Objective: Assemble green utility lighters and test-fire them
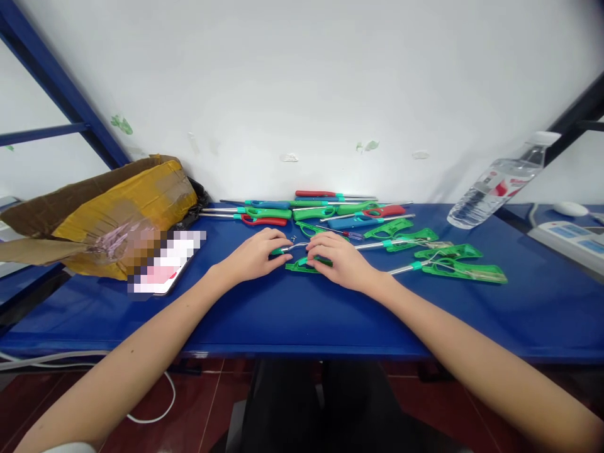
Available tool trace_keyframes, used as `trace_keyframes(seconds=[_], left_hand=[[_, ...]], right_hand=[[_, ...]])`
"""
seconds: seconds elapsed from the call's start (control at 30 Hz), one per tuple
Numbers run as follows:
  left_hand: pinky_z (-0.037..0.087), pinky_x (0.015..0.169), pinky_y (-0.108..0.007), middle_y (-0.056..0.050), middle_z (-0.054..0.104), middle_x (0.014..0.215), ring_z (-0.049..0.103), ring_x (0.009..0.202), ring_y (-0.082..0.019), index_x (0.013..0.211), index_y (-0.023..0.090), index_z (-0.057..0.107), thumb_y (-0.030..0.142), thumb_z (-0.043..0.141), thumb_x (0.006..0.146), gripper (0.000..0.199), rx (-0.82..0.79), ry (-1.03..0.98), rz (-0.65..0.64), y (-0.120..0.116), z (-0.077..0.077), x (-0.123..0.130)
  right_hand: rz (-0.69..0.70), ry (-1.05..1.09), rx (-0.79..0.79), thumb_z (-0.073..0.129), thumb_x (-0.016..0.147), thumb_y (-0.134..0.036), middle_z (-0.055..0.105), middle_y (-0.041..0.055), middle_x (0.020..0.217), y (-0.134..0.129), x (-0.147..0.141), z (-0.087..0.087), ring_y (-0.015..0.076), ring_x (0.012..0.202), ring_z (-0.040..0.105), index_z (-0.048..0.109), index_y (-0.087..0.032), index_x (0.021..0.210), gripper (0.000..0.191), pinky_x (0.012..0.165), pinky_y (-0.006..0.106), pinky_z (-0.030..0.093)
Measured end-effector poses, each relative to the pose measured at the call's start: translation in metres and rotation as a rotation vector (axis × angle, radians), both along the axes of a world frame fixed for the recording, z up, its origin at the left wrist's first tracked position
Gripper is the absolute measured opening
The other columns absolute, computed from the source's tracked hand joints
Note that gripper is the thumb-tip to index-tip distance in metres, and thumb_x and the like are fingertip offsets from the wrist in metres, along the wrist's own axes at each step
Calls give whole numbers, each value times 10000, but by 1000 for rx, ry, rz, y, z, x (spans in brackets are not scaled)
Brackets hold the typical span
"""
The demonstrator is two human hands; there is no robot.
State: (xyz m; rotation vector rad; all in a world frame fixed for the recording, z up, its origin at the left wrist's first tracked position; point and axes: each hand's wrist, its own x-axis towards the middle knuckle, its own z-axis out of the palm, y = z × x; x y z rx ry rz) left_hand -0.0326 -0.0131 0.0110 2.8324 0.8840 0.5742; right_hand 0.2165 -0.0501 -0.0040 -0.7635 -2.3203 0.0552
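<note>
At the middle of the blue table, my left hand (258,255) pinches a small teal lighter part (278,251). A thin wire (297,246) stretches from it toward the other hand. My right hand (340,259) has its fingers closed on an open green lighter casing (296,267), partly hidden beneath them. Just behind lies a screwdriver (355,236) with a purple handle. To the right are opened lighters, among them a green casing half (465,271) and a metal lighter tube (404,269) with bare wires.
Several whole long lighters, one with a red handle (315,194), lie along the wall. On the left are a taped cardboard box (127,207) and a phone (182,261). A water bottle (495,185) and a white device (573,245) stand at right.
</note>
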Motion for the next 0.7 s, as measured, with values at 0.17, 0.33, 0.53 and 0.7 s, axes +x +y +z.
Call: trace_keyframes(seconds=[0.17, 0.33, 0.53, 0.7], left_hand=[[460, 1003, -423, -130, 620, 1190, 545, 1124, -272, 1119, 162, 696, 477, 643, 888, 395, 53, -35, -117, -10, -2, 11], [467, 987, -412, -109, 634, 1172, 546, 1115, -263, 1048, 178, 717, 415, 649, 898, 289, 37, 2, -162, -9, -8, 16], [488, 946, -401, -109, 645, 1128, 564, 1066, -254, 946, 167, 723, 417, 678, 876, 264, 45, -12, -149, -5, -3, 11], [484, 956, -406, -94, 655, 1088, 558, 1087, -258, 820, 174, 710, 348, 678, 881, 187, 44, 15, -147, -4, 2, 9]], right_hand=[[-150, 173, -94, 606, 863, -166, 722, 35, 829, -7, 1, 12, 206, 828, 646, 650, -216, 825, 77, 802, 352, 512], [-210, 195, -249, 631, 843, -199, 735, 22, 833, -6, 6, 10, 211, 847, 672, 675, -206, 966, 131, 797, 341, 502], [-178, 64, -177, 558, 905, -178, 709, 78, 876, -4, 7, 6, 225, 879, 619, 721, -158, 1006, 193, 821, 364, 492], [-168, -4, -105, 546, 924, -195, 698, 93, 875, -3, 20, 14, 233, 881, 597, 737, -153, 994, 207, 790, 368, 495]])
